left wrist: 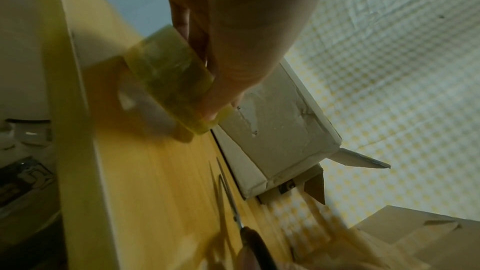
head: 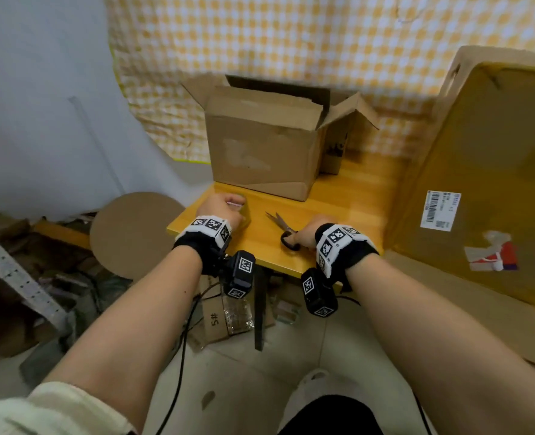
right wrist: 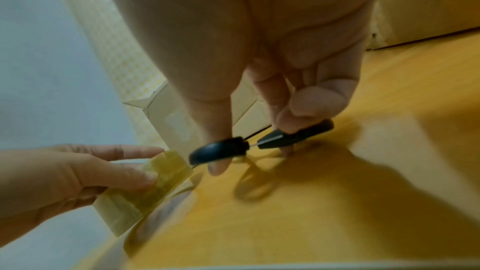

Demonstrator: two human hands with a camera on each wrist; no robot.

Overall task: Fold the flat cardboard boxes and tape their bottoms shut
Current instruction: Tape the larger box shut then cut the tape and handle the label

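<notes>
Left hand (head: 220,208) down at the near left corner of the yellow wooden bench (head: 347,196), fingers and thumb curled round a roll of clear yellowish packing tape (left wrist: 168,81), roll standing on edge on the bench top. Right hand (head: 310,235) at the near edge, middle of the bench, thumb and fingers pinching the black loop handles of a pair of steel scissors (head: 283,227). Blades parted a little, pointing away toward the far left, lying flat on the wood. Tape and scissors near each other, not touching.

Behind them, toward the far edge, an erected brown cardboard box (head: 260,152) standing upright on the bench, top flaps open and splayed out, a torn pale patch on its near face. Just behind its right side, a second smaller brown box (head: 335,152), mostly hidden.

At the right edge, a large flat brown cardboard box (head: 485,171) leaning upright, white barcode label (head: 440,210) and a red-and-white sticker scrap (head: 492,255) on its face.

Yellow-and-white chequered cloth (head: 291,36) hanging along the back. Round brown cardboard disc (head: 128,233) off the bench's left side, down by the floor clutter.
</notes>
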